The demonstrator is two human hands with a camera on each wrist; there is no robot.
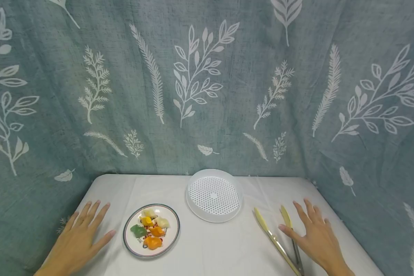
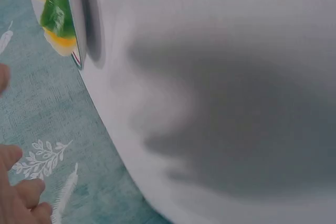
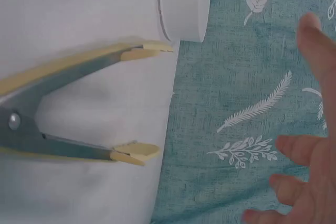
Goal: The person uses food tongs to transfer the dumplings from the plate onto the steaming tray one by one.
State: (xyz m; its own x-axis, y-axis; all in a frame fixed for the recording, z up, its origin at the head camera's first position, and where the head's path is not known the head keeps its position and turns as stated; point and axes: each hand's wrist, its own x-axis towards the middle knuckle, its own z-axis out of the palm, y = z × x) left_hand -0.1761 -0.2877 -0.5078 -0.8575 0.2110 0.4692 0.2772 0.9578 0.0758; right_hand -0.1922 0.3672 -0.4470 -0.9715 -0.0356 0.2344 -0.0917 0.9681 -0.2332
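Observation:
My left hand (image 1: 79,237) is held with fingers spread at the table's left side, gripping nothing. Just right of it is a round plate (image 1: 170,214) with a dark rim, bearing several dumpling-shaped pieces (image 1: 153,242) in orange, yellow, green and cream. On the right, my right hand (image 1: 318,237) is spread too, its thumb close to a pair of gold tongs (image 1: 274,239). The tongs (image 3: 58,80) lie with their arms apart, tips pointing to the back. A white round steamer tray (image 1: 214,195) with a perforated bottom sits at the back centre.
A white cloth covers the table (image 1: 207,245). Green curtains (image 1: 207,96) with white leaf prints stand behind it and along both sides. In the left wrist view, the hand's shadow falls on the cloth.

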